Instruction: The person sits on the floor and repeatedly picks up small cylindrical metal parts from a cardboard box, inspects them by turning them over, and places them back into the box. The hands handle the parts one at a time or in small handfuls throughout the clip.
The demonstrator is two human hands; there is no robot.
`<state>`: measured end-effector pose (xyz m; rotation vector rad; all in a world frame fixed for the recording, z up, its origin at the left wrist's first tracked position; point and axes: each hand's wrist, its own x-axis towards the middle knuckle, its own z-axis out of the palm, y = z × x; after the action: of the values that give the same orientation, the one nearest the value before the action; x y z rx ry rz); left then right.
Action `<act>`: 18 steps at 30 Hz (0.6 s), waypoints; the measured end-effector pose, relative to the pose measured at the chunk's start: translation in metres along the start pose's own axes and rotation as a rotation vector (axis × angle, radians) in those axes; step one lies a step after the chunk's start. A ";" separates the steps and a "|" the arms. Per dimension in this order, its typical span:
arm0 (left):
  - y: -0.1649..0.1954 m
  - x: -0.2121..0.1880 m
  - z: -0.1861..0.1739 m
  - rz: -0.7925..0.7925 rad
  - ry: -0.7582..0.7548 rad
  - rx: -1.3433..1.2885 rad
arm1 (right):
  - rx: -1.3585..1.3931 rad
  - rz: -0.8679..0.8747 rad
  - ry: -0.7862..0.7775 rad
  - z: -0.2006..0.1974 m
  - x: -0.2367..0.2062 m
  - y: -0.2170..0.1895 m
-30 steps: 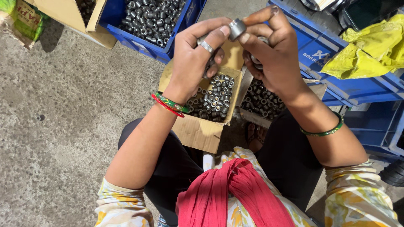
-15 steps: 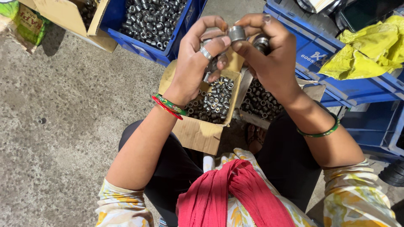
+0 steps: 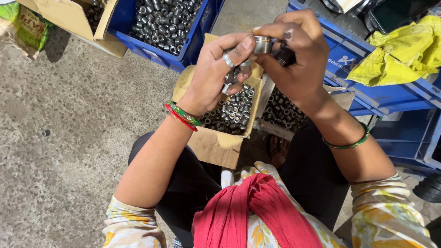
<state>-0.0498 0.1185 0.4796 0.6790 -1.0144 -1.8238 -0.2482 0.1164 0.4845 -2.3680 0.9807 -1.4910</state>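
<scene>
Over at the far left, a green printed sack (image 3: 25,25) slumps on the rough concrete floor (image 3: 69,138), with an open cardboard carton (image 3: 69,16) just beside it. Next along stands a blue plastic crate (image 3: 183,41) heaped with small steel bushes (image 3: 165,18). In front of the seated person sits a cardboard box (image 3: 216,142) holding more of the same metal sleeves (image 3: 229,115). Above that box the left hand (image 3: 213,76), ringed and wearing red and green bangles (image 3: 183,117) at the wrist, curls shut with its thumb and fingers pinching a short shiny steel bush (image 3: 262,44). The right hand (image 3: 294,64) meets it from the other side, fingers closed on the same bush, and a darker cylindrical part (image 3: 285,56) sits tucked against its palm. Below the right wrist a second lot of darker bushes (image 3: 280,112) lies in another box. A green bangle (image 3: 349,142) rings the right forearm. Further right are stacked blue crates (image 3: 390,96), with a crumpled yellow cloth (image 3: 399,50) lying on top. A red scarf (image 3: 257,211) hangs down the person's front.
</scene>
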 end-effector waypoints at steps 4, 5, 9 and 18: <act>0.003 0.000 0.000 -0.038 -0.026 -0.040 | -0.007 -0.058 0.030 0.000 0.001 0.003; 0.003 -0.001 0.000 -0.042 -0.033 -0.049 | -0.020 -0.056 0.028 0.000 0.000 0.002; -0.001 0.000 0.002 0.017 0.013 0.084 | -0.107 -0.057 0.023 -0.001 -0.001 0.000; 0.003 0.002 0.000 -0.003 0.046 0.087 | -0.140 0.027 -0.013 0.001 0.001 0.002</act>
<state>-0.0497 0.1157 0.4820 0.7727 -1.0676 -1.7667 -0.2480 0.1145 0.4842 -2.4447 1.1450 -1.4402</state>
